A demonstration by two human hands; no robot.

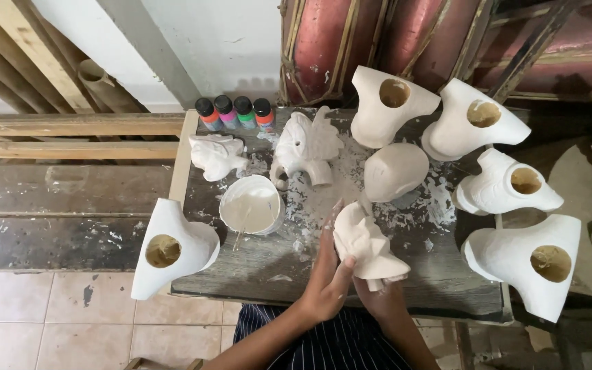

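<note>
Worn wooden table [262, 264], spattered with white plaster, crowded with white casts.
Left hand [329, 277] lies flat on a small plaster figure [364, 243]; right hand [381, 296] cups it from below, above the near edge. It looks stiff, brittle, dusty; its thick body seems the safest grip.

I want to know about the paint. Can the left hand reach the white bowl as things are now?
Probably yes. The left hand rests on the white figure, and the white bowl stands close to its left on the table, with only bare, spattered wood between them.
</note>
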